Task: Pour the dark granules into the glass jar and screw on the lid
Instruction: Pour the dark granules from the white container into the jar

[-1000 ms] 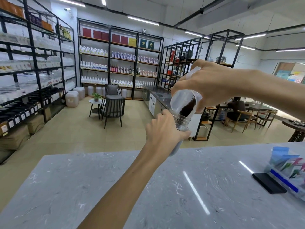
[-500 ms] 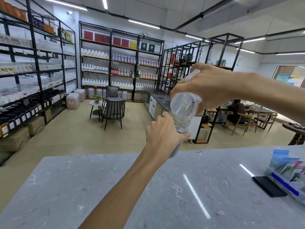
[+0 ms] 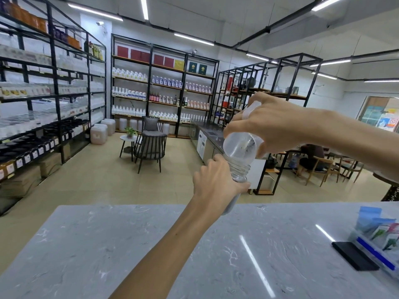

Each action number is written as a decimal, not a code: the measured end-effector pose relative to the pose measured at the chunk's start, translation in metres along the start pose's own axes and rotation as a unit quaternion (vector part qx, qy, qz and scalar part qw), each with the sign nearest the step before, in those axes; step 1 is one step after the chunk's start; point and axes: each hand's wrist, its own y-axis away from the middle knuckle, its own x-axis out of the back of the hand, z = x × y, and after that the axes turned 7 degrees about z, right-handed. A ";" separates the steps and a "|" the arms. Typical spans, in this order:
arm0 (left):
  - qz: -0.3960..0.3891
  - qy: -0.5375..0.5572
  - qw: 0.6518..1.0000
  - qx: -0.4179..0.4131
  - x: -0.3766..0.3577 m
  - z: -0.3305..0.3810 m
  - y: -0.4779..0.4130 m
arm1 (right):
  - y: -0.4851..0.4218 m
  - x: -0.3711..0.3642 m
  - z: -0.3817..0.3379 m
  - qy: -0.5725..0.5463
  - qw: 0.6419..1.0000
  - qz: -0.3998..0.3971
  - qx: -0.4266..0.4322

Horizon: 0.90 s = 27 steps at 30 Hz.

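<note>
- A grey marbled worktop [image 3: 108, 244] carries a black phone [image 3: 354, 258] at its right edge.
- Above its far edge, the left hand [image 3: 216, 182] wraps around the glass jar [image 3: 238, 173].
- The right hand [image 3: 274, 124] grips a clear plastic cup [image 3: 239, 145], tipped mouth-down onto the jar's threaded neck, a few dark granules [image 3: 248, 145] clinging inside.

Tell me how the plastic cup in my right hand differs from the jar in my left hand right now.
The plastic cup is tipped steeply, mouth down; the jar stands roughly upright below it, mouth up. The cup has a smooth wall with a few dark specks clinging inside; the jar has a ridged screw thread at its neck. The right hand grips the cup from above; the left hand wraps the jar's body. Both are clear and held above the marble counter.
</note>
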 end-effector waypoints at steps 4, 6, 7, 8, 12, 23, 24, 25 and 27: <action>0.002 0.001 1.000 0.001 0.000 0.000 0.000 | 0.000 -0.005 -0.002 0.014 1.000 -0.006 0.005; 0.003 0.002 1.000 0.002 0.000 -0.001 -0.001 | 0.001 -0.007 -0.001 0.012 1.000 0.000 0.006; 0.006 0.001 1.000 0.003 0.000 -0.001 -0.002 | 0.002 -0.007 -0.001 0.011 1.000 0.004 0.006; 0.009 0.001 1.000 0.002 0.000 -0.001 -0.002 | 0.002 -0.008 -0.001 0.010 1.000 0.005 0.006; 0.016 -0.003 1.000 0.000 0.000 0.002 -0.002 | 0.004 -0.012 0.003 0.008 1.000 0.015 0.014; 0.015 -0.002 1.000 -0.013 0.005 0.005 -0.007 | 0.014 -0.015 0.009 -0.006 0.998 0.062 0.018; 0.011 -0.007 1.000 -0.016 0.005 0.005 -0.007 | 0.015 -0.016 0.008 -0.007 0.998 0.059 0.018; 0.008 -0.010 1.000 -0.016 0.005 0.005 -0.007 | 0.017 -0.017 0.008 -0.008 0.998 0.061 0.016; 0.010 -0.013 1.000 -0.012 0.004 0.004 -0.007 | 0.018 -0.018 0.006 -0.012 0.997 0.080 0.009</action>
